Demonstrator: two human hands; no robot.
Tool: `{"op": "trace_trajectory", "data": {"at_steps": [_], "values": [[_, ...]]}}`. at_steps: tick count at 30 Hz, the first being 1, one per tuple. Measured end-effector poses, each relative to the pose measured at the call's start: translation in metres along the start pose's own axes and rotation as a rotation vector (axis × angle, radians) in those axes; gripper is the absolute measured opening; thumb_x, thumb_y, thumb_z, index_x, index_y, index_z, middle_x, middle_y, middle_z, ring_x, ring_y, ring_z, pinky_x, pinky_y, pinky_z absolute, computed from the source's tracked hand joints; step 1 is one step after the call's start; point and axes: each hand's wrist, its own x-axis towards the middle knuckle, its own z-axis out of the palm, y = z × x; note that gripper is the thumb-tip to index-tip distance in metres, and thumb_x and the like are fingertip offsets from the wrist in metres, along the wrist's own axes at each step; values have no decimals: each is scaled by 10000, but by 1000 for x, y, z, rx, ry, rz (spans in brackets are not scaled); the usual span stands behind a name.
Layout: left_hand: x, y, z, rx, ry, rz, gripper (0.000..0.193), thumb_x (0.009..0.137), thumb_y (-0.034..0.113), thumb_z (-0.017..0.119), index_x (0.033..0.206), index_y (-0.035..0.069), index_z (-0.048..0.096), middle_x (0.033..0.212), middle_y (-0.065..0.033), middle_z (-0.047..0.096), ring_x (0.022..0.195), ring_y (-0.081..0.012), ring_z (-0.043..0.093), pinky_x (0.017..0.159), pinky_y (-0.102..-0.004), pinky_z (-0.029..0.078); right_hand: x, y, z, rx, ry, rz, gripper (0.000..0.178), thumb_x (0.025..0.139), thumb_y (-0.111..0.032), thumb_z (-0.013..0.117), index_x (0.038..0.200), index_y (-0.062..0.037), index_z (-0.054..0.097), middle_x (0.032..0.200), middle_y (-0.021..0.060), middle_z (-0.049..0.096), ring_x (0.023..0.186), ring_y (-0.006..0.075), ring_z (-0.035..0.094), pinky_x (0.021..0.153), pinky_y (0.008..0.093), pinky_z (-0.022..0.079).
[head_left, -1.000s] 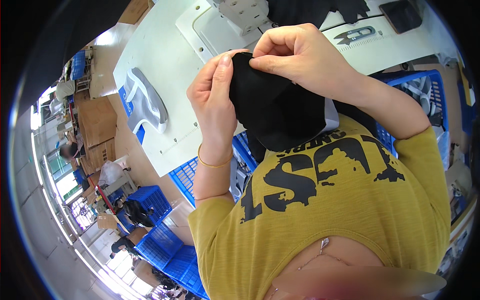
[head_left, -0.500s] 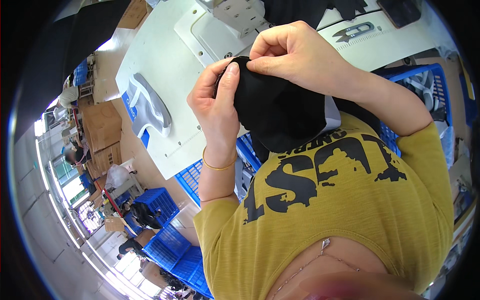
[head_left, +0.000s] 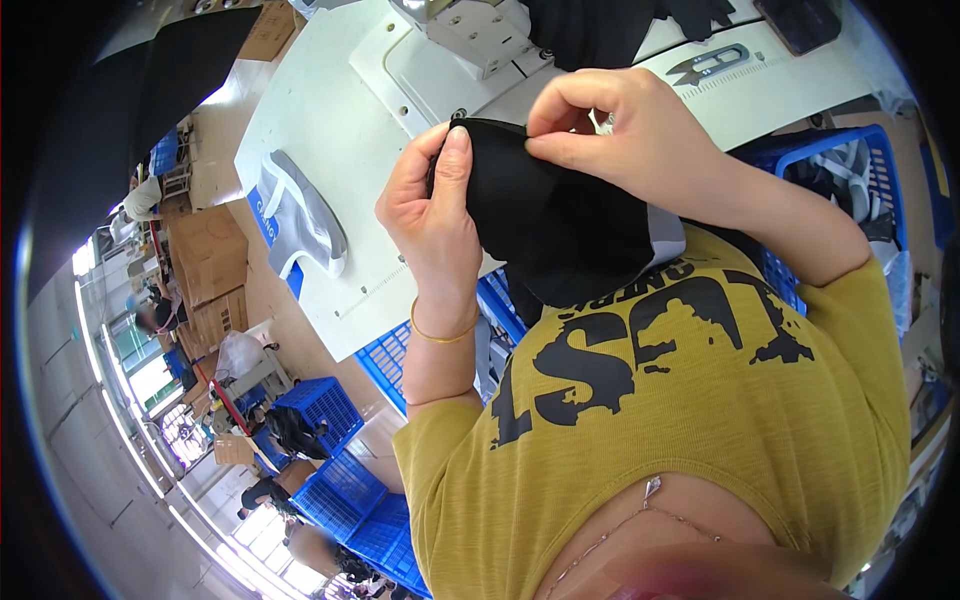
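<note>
Both hands were closed on 1 piece of black fabric [head_left: 560,230], held up in the air between the white work table [head_left: 330,130] and the person's chest. Left hand [head_left: 432,215] gripped the fabric's left edge, with the thumb lying flat on the cloth and pointing up. Right hand [head_left: 625,135] pinched the top edge between thumb and forefinger, just beside the left thumb tip. A thin gold bracelet [head_left: 445,335] sat on the left wrist. The fabric hung down and touched the yellow shirt [head_left: 680,420] with black print. On the table, to the left of the hands, lay a grey and white garment piece [head_left: 300,215], well apart from them. A blue plastic crate [head_left: 850,180] stood at the right, behind the right forearm.
</note>
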Motion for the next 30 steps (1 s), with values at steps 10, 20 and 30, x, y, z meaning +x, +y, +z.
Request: {"op": "trace_trajectory", "data": {"at_steps": [10, 20, 30], "values": [[-3, -3, 0, -77, 21, -6, 130, 964, 80, 625, 993, -26, 694, 842, -42, 690, 735, -81, 632, 669, -197, 501, -14, 12, 10, 8, 123, 14, 68, 846, -67, 703, 874, -15, 669, 832, 25, 671, 806, 106, 619, 773, 262, 489], [-4, -8, 1, -41, 29, 35, 135, 969, 89, 623, 990, -26, 690, 841, -39, 684, 735, -77, 622, 666, -196, 496, -17, 12, 12, 47, 125, 67, 82, 860, -77, 702, 865, -5, 662, 793, 25, 686, 757, 98, 646, 726, 248, 516], [14, 7, 0, 89, -3, 138, 129, 949, 85, 657, 989, -30, 700, 858, -12, 671, 767, -57, 581, 695, -195, 471, -6, 17, 14, 244, 60, 3, 188, 929, -99, 643, 1072, 21, 668, 766, 46, 647, 707, 61, 567, 665, 248, 483]]}}
